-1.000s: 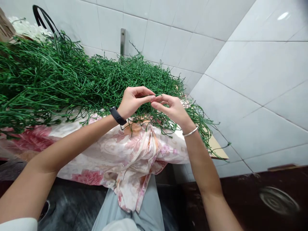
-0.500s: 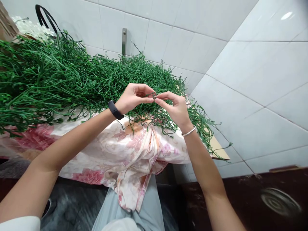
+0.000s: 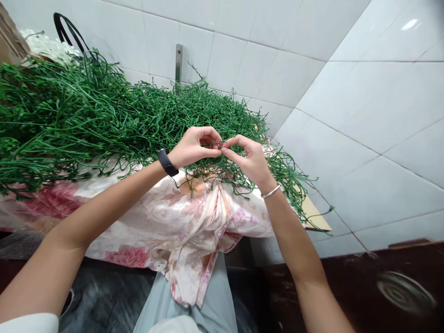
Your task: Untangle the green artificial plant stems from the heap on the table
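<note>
A big heap of thin green plastic stems [image 3: 104,115] lies on a table covered by a flowered cloth [image 3: 180,222]. Both hands meet above the heap's near edge. My left hand [image 3: 194,148], with a black band on the wrist, pinches one green stem [image 3: 222,144] between thumb and fingers. My right hand [image 3: 248,157], with a silver bangle on the wrist, pinches the same stem from the other side. The fingertips of the two hands touch.
White tiled walls [image 3: 364,92] close in behind and on the right. A metal bracket [image 3: 178,62] is fixed to the back wall. White flowers [image 3: 45,46] and a black handle [image 3: 67,30] show at the far left. A dark floor [image 3: 381,286] lies below.
Both hands stay pinched together on the stem. They rose slightly, then dropped back, and the fingers curled in tighter.
</note>
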Available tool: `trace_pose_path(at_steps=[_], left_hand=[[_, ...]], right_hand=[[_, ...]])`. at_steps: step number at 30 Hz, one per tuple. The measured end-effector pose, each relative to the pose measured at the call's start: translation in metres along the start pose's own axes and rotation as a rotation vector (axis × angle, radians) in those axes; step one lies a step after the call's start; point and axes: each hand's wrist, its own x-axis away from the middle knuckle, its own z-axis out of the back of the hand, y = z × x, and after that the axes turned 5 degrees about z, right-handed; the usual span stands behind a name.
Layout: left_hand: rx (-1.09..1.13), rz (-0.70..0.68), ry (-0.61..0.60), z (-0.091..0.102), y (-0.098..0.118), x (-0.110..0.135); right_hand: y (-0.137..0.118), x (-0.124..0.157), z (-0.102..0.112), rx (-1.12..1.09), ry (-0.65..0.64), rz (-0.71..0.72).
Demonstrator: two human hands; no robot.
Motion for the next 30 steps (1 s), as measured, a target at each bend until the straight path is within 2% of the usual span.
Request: trace_pose_path(at_steps=[6,14,17,24,30], left_hand=[[-0.1,0.011,0.014,-0.0032,0.0015,0.0016],[-0.21,-0.098,-0.063,0.0005,-0.003,-0.0009],[-0.167,-0.068,-0.056,0.0007,-0.003,-0.0012],[0.111,0.123,-0.045,-0.0024,0.0034,-0.0008],[0.142,0.115,-0.086,-0.0012,-0.0009,-0.0023]], right_hand=[[0.0003,0.0003,-0.0028,0.032,-0.064,0.052],[0.0003,0.0017,-0.0007,0.068,-0.098,0.051],[-0.0006,0.0018,0.0004,0.081,-0.079,0.065],[-0.0006,0.002,-0.0021,0.028,-0.031,0.1],[0.0028,0.002,-0.0019,0.08,0.013,0.144]])
